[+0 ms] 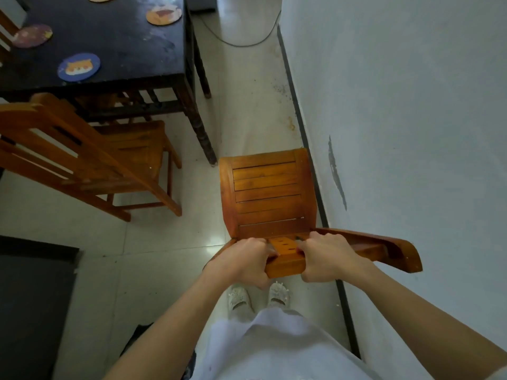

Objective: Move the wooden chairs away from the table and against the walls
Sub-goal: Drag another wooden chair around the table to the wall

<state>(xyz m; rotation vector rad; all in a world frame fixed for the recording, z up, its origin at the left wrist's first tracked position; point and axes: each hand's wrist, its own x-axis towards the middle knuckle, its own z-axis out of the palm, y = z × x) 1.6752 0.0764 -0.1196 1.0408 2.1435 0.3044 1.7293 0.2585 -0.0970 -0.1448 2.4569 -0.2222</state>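
A wooden chair (267, 193) with a slatted seat stands right in front of me, its right side close to the white wall (397, 105). My left hand (244, 260) and my right hand (325, 255) both grip the top rail of its backrest. A second wooden chair (90, 157) stands at the left, its seat pushed partly under the dark table (109, 37). At the far left edge, behind the table, shows part of a third wooden chair (5, 28).
Several round coasters (79, 67) lie on the table. A dark skirting strip (301, 127) runs along the wall's foot. A cable (247, 43) curves across the tiled floor ahead. A dark piece of furniture (33, 297) fills the lower left. My feet are just behind the held chair.
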